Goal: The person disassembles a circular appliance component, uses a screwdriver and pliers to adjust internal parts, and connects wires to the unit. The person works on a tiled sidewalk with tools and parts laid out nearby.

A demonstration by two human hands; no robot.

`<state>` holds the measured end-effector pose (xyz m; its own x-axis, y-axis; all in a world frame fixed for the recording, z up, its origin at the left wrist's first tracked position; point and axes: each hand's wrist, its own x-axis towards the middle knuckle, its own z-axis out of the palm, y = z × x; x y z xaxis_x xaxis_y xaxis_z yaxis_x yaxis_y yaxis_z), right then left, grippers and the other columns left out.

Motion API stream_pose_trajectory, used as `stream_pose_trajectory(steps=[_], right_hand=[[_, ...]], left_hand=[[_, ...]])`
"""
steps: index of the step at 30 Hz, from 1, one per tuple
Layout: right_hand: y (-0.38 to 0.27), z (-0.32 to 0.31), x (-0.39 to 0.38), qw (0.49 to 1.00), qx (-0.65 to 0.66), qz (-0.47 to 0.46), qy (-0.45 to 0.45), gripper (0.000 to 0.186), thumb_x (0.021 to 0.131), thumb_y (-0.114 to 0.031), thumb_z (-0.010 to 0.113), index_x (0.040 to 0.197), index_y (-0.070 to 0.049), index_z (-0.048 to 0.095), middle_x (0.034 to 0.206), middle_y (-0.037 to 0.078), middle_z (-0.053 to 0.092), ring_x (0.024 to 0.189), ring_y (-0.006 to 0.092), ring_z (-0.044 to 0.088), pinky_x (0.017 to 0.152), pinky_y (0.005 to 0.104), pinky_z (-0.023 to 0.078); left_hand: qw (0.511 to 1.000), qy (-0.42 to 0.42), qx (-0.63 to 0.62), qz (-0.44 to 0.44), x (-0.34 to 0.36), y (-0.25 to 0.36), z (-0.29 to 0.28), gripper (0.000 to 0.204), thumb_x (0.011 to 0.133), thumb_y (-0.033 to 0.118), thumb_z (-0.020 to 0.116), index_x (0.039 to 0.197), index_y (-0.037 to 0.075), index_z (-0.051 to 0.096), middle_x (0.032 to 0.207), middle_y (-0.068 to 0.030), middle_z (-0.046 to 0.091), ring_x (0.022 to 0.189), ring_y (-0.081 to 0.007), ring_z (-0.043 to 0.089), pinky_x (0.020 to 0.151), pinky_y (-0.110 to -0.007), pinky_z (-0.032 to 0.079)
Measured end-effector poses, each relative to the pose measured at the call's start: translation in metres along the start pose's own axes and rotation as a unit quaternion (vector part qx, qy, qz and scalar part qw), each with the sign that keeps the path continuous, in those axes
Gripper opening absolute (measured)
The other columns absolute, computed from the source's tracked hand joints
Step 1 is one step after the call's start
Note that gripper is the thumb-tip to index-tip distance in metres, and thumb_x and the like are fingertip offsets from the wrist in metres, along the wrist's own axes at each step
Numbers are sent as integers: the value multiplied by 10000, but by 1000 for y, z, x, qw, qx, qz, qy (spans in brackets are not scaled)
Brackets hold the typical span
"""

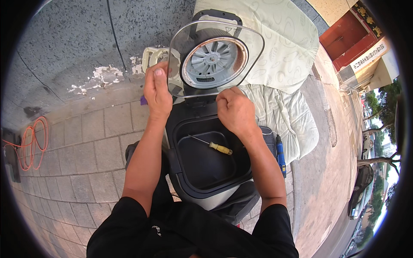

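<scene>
In the head view, a dark grey, square-bodied cooking appliance with an open top (206,172) sat between the person's knees on grey paving bricks (86,142). Its hinged lid (215,60) stood raised, showing a clear plastic inner plate around a round grey finned disc with a rusty rim. Inside the black inner cavity lay a yellow-handled screwdriver with a thin metal shaft (213,145), slanting from upper left to lower right, touching neither hand. Behind the appliance a pale green quilted cloth (284,56) was spread over the ground, and a blue-handled tool (280,155) lay just beside the appliance's right wall. A cream plastic part (152,56) sat against the speckled grey stone wall (86,38), partly blocked by the lid and the left hand. An orange cable coil (32,144) lay well apart at the far left.

The left hand (157,92) gripped the left edge of the clear plate, thumb up across its front, fingers curled behind. The right hand (234,109) rested at the lid's lower edge by the hinge, knuckles toward the camera; its fingers were folded under, so whether they pinched anything could not be told.

The hinge itself was hidden behind the right hand, and the appliance's front was cut off by the person's black-clothed lap.
</scene>
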<state>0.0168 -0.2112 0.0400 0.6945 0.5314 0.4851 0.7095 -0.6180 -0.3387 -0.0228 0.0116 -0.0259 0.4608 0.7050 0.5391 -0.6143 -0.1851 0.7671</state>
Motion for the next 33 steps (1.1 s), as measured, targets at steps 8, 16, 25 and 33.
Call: stream_pose_trajectory(steps=[8,16,25,33], right_hand=[[-16,-13,26,995,-88,-23,43,664,885,-56,650,1539,-107,551,987,198,705,726,390,722,634,507,583],[6,-7,21,987,-157,-17,-24,106,916,-97,659,971,-61,743,888,150,710,729,383,723,648,501,576],[4,-8,3,996,-81,-20,-39,125,946,-116,634,940,-79,753,918,134,729,765,391,724,685,507,581],[1,0,4,997,-56,-9,-43,148,946,-113,623,958,-85,768,942,127,740,796,395,728,720,509,588]], left_hand=[[1000,-10,25,-1,2,-3,0,462,1161,367,517,1332,-35,668,1221,-115,698,1100,-178,625,992,-319,482],[996,-68,-26,-48,-2,1,2,505,1157,381,523,1413,-45,616,1310,-145,710,1210,-203,644,1066,-343,482],[995,-69,-44,-51,-4,10,6,485,1164,358,518,1399,-56,610,1273,-161,722,1168,-210,667,1062,-366,507],[995,-58,-65,-56,0,5,2,508,1165,393,517,1371,-58,631,1247,-155,726,1151,-213,675,1053,-364,510]])
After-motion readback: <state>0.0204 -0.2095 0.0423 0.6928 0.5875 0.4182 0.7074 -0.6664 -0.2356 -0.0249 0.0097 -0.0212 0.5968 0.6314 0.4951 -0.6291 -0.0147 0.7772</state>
